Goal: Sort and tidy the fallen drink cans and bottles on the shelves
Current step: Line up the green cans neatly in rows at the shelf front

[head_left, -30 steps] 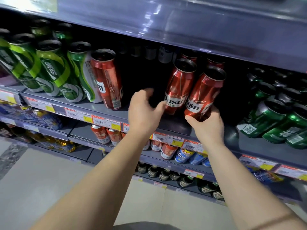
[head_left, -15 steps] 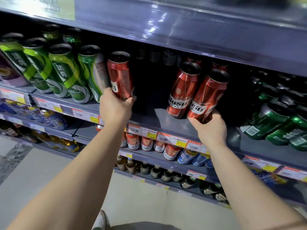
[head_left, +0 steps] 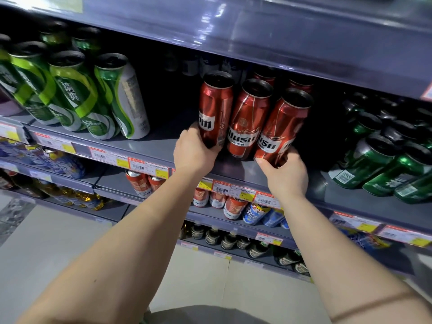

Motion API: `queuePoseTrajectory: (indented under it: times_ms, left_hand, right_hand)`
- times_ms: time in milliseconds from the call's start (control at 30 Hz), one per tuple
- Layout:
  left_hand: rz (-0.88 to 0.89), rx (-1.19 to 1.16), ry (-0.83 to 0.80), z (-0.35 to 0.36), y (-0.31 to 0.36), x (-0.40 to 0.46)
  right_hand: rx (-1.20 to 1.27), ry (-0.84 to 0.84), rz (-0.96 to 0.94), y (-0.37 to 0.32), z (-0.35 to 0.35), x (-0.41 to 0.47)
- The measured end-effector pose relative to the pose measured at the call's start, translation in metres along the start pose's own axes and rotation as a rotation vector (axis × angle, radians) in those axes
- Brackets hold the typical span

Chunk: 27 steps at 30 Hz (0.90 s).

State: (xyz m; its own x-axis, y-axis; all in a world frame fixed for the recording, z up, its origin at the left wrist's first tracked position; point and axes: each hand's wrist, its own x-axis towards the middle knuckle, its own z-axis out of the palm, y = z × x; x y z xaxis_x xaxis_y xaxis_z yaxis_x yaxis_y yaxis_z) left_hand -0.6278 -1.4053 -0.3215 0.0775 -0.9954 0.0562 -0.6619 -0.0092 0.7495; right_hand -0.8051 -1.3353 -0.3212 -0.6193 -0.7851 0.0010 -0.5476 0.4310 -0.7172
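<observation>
Gripping the leftmost red can (head_left: 214, 113) at its base, the left hand (head_left: 195, 153) mirrors the right hand (head_left: 284, 174) curled around the rightmost red can (head_left: 281, 127) on the shelf (head_left: 152, 146).

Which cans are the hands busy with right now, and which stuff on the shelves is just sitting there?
Busy with:
- left red can, gripped by the left hand
- right red can, gripped by the right hand
- middle red can, standing between them

Just sitting there:
- light green cans
- dark green cans
- price tags
- bottles on the lower shelf
</observation>
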Motion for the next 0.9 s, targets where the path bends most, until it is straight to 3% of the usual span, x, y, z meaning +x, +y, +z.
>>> queuePoseTrajectory:
  times_ms: [333,533,900]
  left_hand:
    - [0.070,-0.023,-0.052,-0.021,-0.008,-0.011]
    - [0.111,-0.021,-0.135,-0.095,-0.035,-0.010]
    - [-0.086,-0.111,0.090,-0.150,-0.052,-0.011]
  right_hand:
    - [0.016,-0.013,0.039,-0.006,-0.003,-0.005]
    - [0.112,0.174,0.095,-0.049,0.004,-0.077]
    - [0.239,-0.344,-0.179,-0.134,0.048,-0.098]
